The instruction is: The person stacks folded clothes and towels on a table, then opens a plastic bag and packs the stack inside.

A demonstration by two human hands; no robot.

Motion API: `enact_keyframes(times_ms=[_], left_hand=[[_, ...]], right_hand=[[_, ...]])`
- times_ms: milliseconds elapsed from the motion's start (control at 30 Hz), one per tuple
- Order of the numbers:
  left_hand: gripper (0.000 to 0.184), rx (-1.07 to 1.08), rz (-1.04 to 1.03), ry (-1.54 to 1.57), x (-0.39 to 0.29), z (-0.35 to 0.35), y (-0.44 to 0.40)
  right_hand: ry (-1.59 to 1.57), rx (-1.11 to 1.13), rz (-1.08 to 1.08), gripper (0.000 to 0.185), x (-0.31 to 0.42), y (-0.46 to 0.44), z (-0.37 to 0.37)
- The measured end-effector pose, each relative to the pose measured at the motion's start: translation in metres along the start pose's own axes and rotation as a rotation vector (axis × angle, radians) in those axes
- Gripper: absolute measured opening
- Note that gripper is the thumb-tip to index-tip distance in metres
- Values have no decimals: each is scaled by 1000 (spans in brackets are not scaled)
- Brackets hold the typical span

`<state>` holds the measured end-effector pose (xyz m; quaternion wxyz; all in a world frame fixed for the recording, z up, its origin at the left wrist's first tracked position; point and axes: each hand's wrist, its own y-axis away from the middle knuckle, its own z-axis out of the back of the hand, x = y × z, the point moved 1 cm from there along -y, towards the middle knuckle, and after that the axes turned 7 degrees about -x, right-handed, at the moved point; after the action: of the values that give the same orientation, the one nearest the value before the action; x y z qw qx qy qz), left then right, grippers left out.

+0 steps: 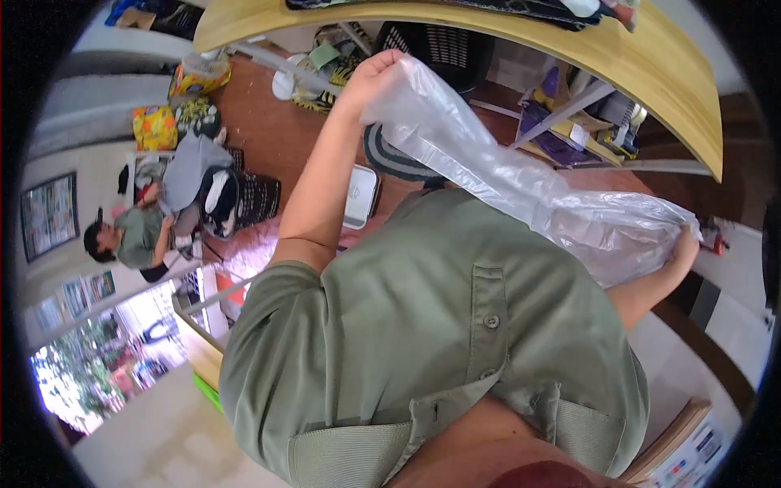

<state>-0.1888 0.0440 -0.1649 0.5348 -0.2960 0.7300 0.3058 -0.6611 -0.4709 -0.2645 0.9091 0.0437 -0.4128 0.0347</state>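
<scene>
A clear plastic bag [504,171] is stretched out in front of my chest, crinkled and loosely twisted near its middle. My left hand [379,75] is closed on its upper left end, raised beside the table edge. At the far right, my right hand [682,246] is closed on the other end, lower down; the film partly covers its fingers. Nothing can be made out inside the bag.
A curved wooden table [667,81] with dark cloth on it stands ahead, above a black basket [439,53] and a cluttered shelf [569,134]. On the floor is a white scale [360,197]. Another person [138,232] handles cloth beside a black laundry basket [259,199] at left.
</scene>
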Motion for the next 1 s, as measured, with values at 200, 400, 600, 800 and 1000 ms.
enact_keyframes(times_ms=[200,400,600,800,1000], left_hand=[[12,-181,-166,-224,-2,-33,-18],[14,236,-207,-360,1,-54,5],[20,252,-213,-306,0,-29,12],[13,225,326,220,-1,-11,20],[11,250,348,326,5,0,21]], right_hand=[[555,-591,243,54,170,191,-39],[-332,40,1028,69,294,330,-172],[-480,404,811,42,318,346,-206],[-271,397,721,25,318,394,-217],[-446,389,730,13,318,396,-223]])
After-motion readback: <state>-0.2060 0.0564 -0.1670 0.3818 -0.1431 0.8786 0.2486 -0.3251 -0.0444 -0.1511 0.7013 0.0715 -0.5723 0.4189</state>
